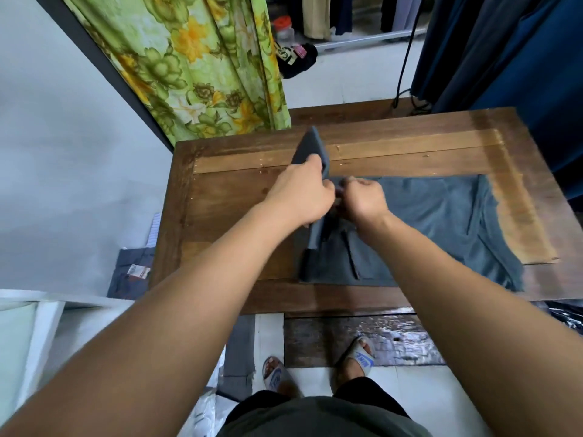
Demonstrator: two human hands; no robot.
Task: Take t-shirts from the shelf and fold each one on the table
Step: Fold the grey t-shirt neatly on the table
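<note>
Two hands meet over the grey t-shirt (441,216) on the table (227,197): your left hand (299,197) grips its raised edge, and your right hand (362,200) pinches the cloth.

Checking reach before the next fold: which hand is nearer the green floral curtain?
Left. The left hand grips the raised part of the grey t-shirt, below and just right of the curtain. The right hand pinches the shirt beside it, farther from the curtain.
</note>
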